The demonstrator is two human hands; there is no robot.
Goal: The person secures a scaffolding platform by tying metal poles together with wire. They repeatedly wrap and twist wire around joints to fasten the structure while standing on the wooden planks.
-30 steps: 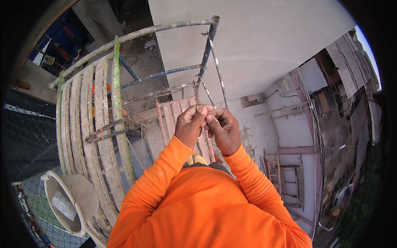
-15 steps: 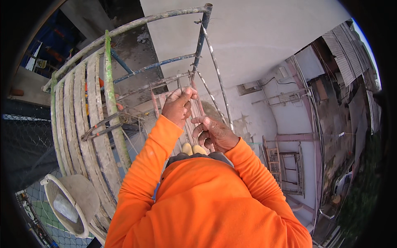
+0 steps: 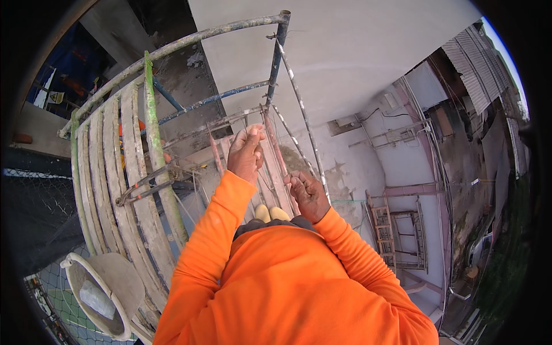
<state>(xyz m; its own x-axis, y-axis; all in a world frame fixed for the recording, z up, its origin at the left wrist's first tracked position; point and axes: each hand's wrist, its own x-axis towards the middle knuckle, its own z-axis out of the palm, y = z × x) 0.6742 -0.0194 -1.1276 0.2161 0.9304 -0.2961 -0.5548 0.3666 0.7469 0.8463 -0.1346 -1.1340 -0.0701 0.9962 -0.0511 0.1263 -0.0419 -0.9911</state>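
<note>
The left hand (image 3: 246, 155) and right hand (image 3: 309, 196), together a second ago, are now apart. The right's fingers, spread half a second ago, have curled in.

A long grey slatted wooden platform (image 3: 132, 152) lies left, with a round whitish bucket (image 3: 122, 279) at its near end and a crumpled clear plastic bag (image 3: 96, 299) inside. A red-banded, long-handled metal tool (image 3: 150, 192) lies across the platform's right edge. To the right, bare hands (image 3: 246, 155) are above reddish slatted planks (image 3: 279, 190), the left one farther. Beyond, a blue tubular metal frame (image 3: 276, 63) stands before a broad grey plastered wall (image 3: 345, 52).
</note>
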